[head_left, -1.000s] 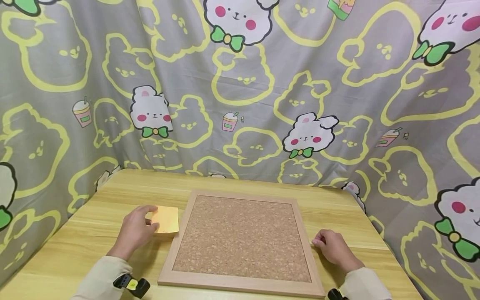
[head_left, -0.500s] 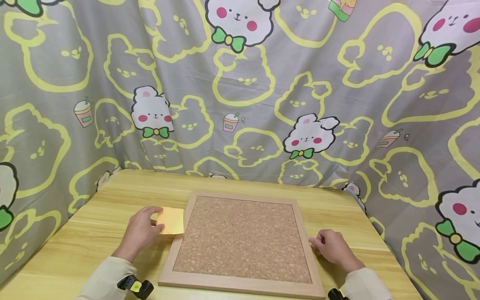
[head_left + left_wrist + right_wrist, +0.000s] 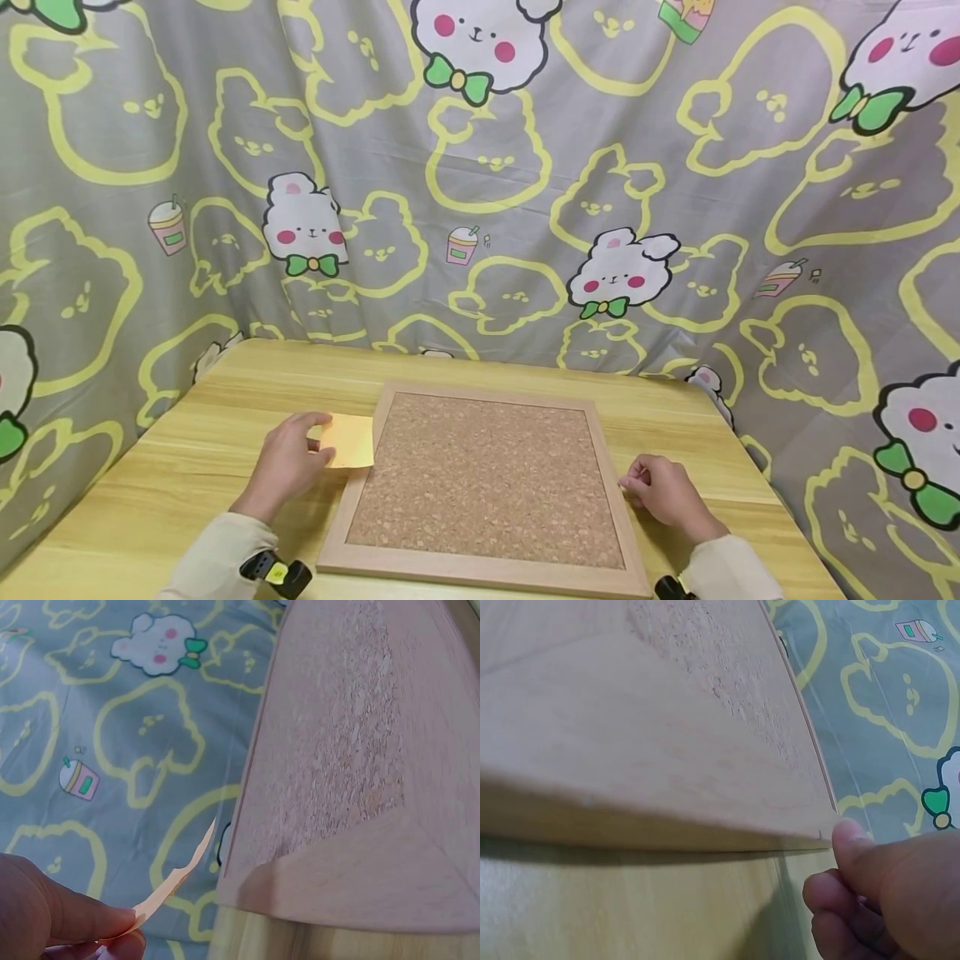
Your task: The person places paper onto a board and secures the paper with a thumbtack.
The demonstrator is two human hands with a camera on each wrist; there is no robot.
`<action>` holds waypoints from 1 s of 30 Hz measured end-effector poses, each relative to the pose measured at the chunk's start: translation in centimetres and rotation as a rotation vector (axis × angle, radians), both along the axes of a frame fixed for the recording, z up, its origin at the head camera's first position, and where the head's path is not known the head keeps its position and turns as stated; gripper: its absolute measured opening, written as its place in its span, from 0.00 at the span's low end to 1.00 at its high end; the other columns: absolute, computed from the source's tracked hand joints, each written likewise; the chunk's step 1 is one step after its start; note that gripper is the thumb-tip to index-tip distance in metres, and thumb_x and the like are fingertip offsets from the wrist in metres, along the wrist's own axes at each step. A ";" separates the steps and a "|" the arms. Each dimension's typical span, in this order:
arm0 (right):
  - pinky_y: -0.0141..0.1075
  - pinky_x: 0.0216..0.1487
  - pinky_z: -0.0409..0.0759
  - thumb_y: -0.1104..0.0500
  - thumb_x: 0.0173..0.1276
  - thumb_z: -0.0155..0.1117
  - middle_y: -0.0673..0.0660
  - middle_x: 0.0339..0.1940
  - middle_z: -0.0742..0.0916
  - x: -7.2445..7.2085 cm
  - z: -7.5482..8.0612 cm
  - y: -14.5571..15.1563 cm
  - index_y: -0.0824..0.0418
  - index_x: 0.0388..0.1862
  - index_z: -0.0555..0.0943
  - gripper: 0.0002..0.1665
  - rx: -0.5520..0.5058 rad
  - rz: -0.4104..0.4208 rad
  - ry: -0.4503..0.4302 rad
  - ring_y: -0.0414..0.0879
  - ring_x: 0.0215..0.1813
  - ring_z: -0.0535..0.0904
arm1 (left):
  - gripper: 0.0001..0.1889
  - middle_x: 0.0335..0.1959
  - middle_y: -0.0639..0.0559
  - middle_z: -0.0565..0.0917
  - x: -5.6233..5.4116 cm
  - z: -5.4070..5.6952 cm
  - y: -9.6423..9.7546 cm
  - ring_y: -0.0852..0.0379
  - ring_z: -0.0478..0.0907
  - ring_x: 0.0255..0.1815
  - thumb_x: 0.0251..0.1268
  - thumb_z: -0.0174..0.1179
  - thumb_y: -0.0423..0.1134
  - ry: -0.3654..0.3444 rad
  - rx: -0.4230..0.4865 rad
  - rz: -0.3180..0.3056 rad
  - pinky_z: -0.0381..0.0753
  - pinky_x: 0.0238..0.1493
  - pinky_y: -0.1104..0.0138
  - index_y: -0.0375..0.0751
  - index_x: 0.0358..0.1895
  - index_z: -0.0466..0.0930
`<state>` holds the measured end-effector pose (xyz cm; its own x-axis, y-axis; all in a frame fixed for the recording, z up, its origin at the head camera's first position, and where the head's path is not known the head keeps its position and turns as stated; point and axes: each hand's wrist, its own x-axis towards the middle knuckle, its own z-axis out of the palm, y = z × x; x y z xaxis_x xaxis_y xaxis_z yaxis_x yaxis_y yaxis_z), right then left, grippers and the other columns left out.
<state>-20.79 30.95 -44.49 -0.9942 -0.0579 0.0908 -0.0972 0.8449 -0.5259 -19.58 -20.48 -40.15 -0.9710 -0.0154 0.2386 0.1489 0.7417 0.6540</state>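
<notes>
At the far left, the wood-grain table (image 3: 187, 450) meets the grey curtain (image 3: 506, 237) printed with yellow outlines and white bears in green bows, which runs round behind everything. From the lower left comes a cream sleeve (image 3: 213, 554) with a black wrist camera (image 3: 295, 581) strapped over it, then the left hand (image 3: 288, 457). Its thumb and fingers pinch the left side of an orange sticky note (image 3: 351, 440), square from above and gently curved when seen edge-on from the left wrist. From above, the note's right edge overlaps the left rail of the pale wooden frame (image 3: 480, 567); whether they touch I cannot tell. Inside that frame, flat on the table, is the cork panel (image 3: 487, 475). Just beside the frame's right rail is the right hand (image 3: 666, 492), fingers curled in and thumb close against them; whether they hold something small I cannot tell. A second cream sleeve (image 3: 731, 571) ends the row.
</notes>
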 end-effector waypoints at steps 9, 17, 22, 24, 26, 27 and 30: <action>0.31 0.24 0.69 0.67 0.66 0.64 0.48 0.16 0.77 -0.1 0.4 -0.3 0.59 0.25 0.78 0.10 -0.007 0.016 0.012 0.41 0.21 0.71 | 0.25 0.55 0.27 0.73 0.0 0.2 0.6 0.40 0.83 0.38 0.52 0.67 0.25 -0.002 0.007 -0.012 0.83 0.28 0.63 0.24 0.56 0.74; 0.31 0.25 0.70 0.69 0.64 0.64 0.47 0.17 0.77 -0.3 0.8 -0.7 0.60 0.27 0.78 0.08 -0.010 0.040 0.055 0.40 0.22 0.71 | 0.25 0.55 0.28 0.74 0.0 0.2 1.1 0.41 0.83 0.38 0.52 0.67 0.25 -0.004 0.014 -0.016 0.82 0.28 0.64 0.24 0.56 0.74; 0.31 0.25 0.70 0.69 0.64 0.64 0.48 0.18 0.77 -0.5 1.0 -0.9 0.60 0.28 0.78 0.08 -0.028 0.044 0.052 0.41 0.23 0.71 | 0.25 0.55 0.28 0.74 0.0 0.1 1.4 0.41 0.83 0.39 0.52 0.67 0.25 0.000 0.004 -0.017 0.82 0.28 0.64 0.25 0.56 0.74; 0.32 0.25 0.71 0.69 0.64 0.65 0.48 0.19 0.77 -0.5 1.1 -1.0 0.60 0.28 0.78 0.07 -0.032 0.047 0.054 0.41 0.23 0.71 | 0.25 0.55 0.28 0.74 -0.1 0.1 1.5 0.41 0.83 0.39 0.52 0.67 0.25 0.003 0.005 -0.020 0.82 0.28 0.64 0.25 0.56 0.74; 0.32 0.26 0.71 0.69 0.63 0.65 0.47 0.18 0.77 -0.5 1.1 -1.0 0.60 0.28 0.78 0.07 -0.033 0.046 0.063 0.41 0.23 0.72 | 0.25 0.55 0.28 0.74 -0.1 0.1 1.6 0.41 0.83 0.39 0.52 0.67 0.25 0.002 0.012 -0.023 0.82 0.28 0.64 0.25 0.57 0.74; 0.32 0.26 0.71 0.69 0.64 0.65 0.47 0.18 0.77 -0.5 1.1 -1.1 0.60 0.28 0.78 0.07 -0.037 0.048 0.064 0.41 0.23 0.72 | 0.26 0.55 0.28 0.74 -0.1 0.1 1.7 0.41 0.83 0.39 0.52 0.67 0.25 0.001 0.013 -0.023 0.82 0.28 0.64 0.25 0.57 0.74; 0.31 0.25 0.71 0.68 0.65 0.64 0.47 0.17 0.77 -0.5 1.2 -1.3 0.60 0.27 0.78 0.08 -0.051 0.047 0.063 0.40 0.23 0.72 | 0.26 0.56 0.28 0.74 -0.1 0.1 1.9 0.41 0.83 0.39 0.52 0.67 0.25 -0.006 0.015 -0.025 0.82 0.28 0.65 0.25 0.57 0.74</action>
<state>-21.33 29.61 -43.29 -0.9827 -0.0980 0.1570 -0.1703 0.8112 -0.5594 -19.68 -18.63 -40.04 -0.9726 0.0054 0.2325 0.1631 0.7281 0.6658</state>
